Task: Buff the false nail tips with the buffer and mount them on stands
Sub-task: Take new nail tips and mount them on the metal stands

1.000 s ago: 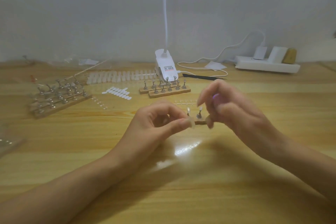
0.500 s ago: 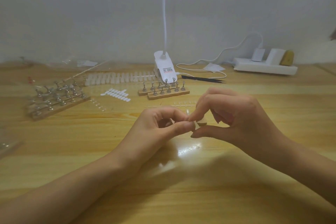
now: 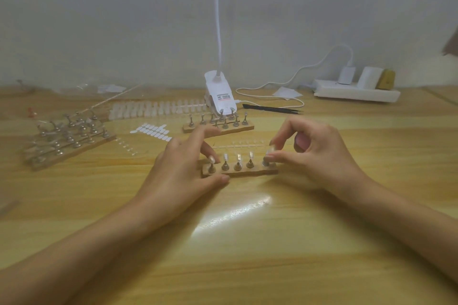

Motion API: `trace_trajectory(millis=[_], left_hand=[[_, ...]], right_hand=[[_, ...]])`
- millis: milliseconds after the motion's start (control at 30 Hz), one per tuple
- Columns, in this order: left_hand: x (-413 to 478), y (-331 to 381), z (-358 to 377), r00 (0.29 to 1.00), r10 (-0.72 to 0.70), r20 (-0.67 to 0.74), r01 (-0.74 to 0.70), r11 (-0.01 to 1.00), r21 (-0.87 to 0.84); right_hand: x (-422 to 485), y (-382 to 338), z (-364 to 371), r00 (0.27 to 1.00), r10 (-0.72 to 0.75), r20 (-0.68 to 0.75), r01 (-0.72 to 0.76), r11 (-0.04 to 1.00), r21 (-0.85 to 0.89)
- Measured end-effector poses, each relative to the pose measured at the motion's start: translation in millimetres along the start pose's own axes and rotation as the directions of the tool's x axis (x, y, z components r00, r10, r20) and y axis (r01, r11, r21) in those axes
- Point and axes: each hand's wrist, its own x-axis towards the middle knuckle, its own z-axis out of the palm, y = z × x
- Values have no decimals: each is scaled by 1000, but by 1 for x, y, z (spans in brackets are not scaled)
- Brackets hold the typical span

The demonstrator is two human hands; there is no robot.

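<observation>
A small wooden stand base (image 3: pixel 247 171) lies on the table between my hands. Three metal stands (image 3: pixel 237 162) carrying clear nail tips stand upright in its middle. My left hand (image 3: pixel 181 168) grips the base's left end, thumb in front and fingers behind, beside the leftmost stand (image 3: pixel 212 168). My right hand (image 3: pixel 319 153) pinches the rightmost stand (image 3: pixel 266 162), topped by a nail tip, between thumb and forefinger at the base's right end. No buffer is visible.
A second base with stands (image 3: pixel 218 129) sits behind, before a white clip lamp (image 3: pixel 219 96). A larger rack of stands (image 3: pixel 69 141) is at left. Strips of nail tips (image 3: pixel 153 108), loose tips (image 3: pixel 151 131), black tweezers (image 3: pixel 272 108) and a power strip (image 3: pixel 354 93) lie further back.
My hands, pinched together over the base before, have moved apart. The left now grips the base's left end; the right has brought a stand with a tip down to its right end.
</observation>
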Motion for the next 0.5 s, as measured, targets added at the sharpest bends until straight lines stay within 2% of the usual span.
trace_trajectory(millis=[133,500], left_hand=[[0,-4,2,999,38,-27,-38,999,-10],[-1,-7,4,998,44,-42,-45,999,-16]], right_hand=[[1,1,5,1000,26,15,-27,995,92],[2,4,9,999,47,19,-48,997,56]])
